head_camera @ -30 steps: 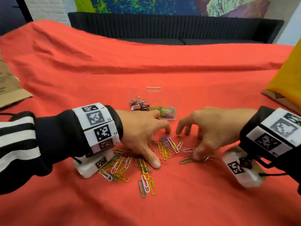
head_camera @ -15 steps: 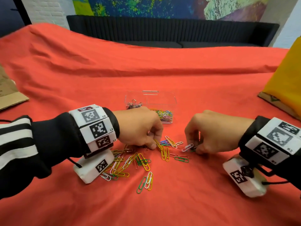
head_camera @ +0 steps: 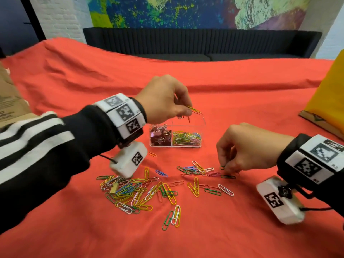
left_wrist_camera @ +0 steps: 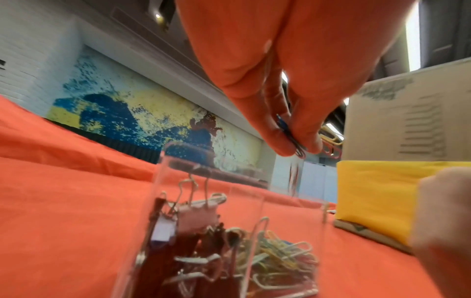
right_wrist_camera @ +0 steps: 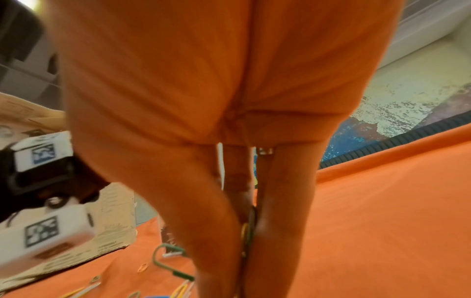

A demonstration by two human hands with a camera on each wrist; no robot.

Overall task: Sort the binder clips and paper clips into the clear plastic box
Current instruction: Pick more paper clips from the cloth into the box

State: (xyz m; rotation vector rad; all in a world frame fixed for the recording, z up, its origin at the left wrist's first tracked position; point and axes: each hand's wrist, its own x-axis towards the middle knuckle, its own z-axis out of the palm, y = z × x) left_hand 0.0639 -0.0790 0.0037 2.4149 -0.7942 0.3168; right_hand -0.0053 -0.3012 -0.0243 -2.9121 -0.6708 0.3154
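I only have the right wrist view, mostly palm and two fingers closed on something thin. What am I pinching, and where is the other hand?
Observer: The head view shows the right hand low over the red cloth, pinching paper clips, a green one showing at the fingertips.
Operator: And the left?
Observer: The left hand is raised above the clear plastic box, pinching several clips over it.
Operator: Is the box sorted?
Observer: Binder clips fill its left compartment, coloured paper clips its right.
Operator: Much left?
Observer: Many loose clips lie on the cloth near you.
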